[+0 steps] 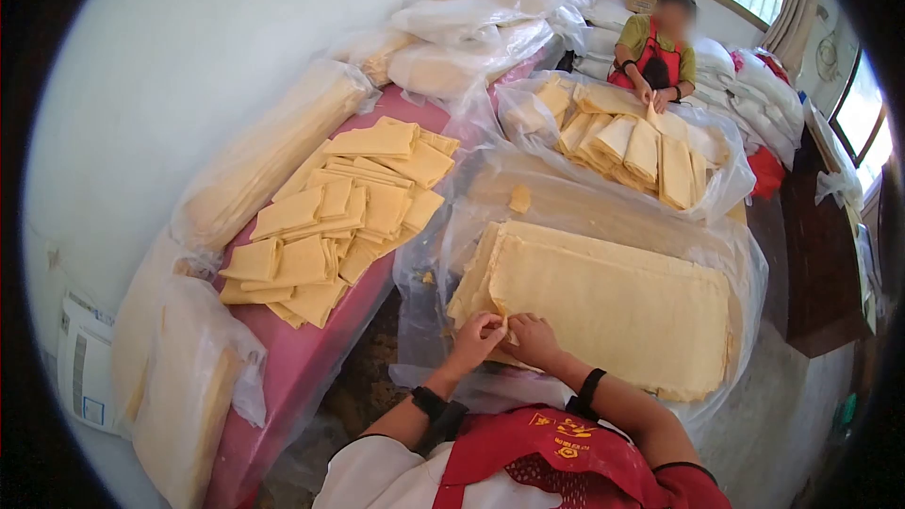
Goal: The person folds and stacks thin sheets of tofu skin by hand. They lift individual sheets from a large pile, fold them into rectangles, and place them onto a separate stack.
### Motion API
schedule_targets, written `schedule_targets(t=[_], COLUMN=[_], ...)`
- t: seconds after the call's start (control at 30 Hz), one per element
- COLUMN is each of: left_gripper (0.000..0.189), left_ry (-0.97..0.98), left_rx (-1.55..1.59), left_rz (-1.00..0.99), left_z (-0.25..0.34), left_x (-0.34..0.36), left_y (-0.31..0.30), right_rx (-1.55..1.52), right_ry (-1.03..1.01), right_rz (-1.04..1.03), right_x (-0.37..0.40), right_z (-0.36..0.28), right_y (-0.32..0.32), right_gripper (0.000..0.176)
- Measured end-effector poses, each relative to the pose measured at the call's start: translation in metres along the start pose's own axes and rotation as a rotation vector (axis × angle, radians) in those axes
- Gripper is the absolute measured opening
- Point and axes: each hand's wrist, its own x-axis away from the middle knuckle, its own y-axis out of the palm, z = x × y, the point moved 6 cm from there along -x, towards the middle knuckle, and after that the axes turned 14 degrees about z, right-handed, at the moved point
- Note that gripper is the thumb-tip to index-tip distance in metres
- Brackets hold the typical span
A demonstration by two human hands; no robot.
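Note:
A stack of thin, pale yellow sheets [613,311] that look like tofu skin lies flat in front of me on clear plastic. At the stack's near left corner, my left hand [478,339] is closed in a pinch on the edge of the top sheet. Right beside it, my right hand [534,341] is also closed on that edge, its fingertips partly hidden. Between the two hands a small lip of the sheet [501,305] stands raised. A small torn scrap [519,198] rests on the plastic beyond the stack.
To the left, folded yellow sheets [311,212] are piled on a pink table [283,368]. Plastic-wrapped bundles [273,151] line the wall. Across from me a person [657,52] in a red apron handles folded sheets [641,146]. A dark wooden cabinet [820,264] stands at the right.

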Motion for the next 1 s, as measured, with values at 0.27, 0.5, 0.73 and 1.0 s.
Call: schedule_targets(t=[0.27,0.5,0.73,1.0], left_gripper=[0.022,0.022,0.026,0.042], left_ry=[-0.110,0.033,-0.025,0.454], left_rx=[0.011,0.016,-0.067,-0.440], left_rz=[0.027,0.040,0.069,-0.039], left_z=[-0.021,-0.026,-0.061,0.005], left_x=[0.008,0.002,0.012,-0.024], left_y=[0.009,0.011,-0.007,0.017], right_rx=[-0.098,-0.236,-1.073,-0.928], right_ry=[-0.010,0.064,0.973,1.009], right_rz=[-0.044,0.041,0.428,0.226], right_x=[-0.002,-0.003,0.012,0.040], right_z=[-0.016,0.021,0.150,0.130], right_y=[-0.018,0.009,-0.027,-0.020], right_gripper=[0.031,0.023,0.014,0.020])
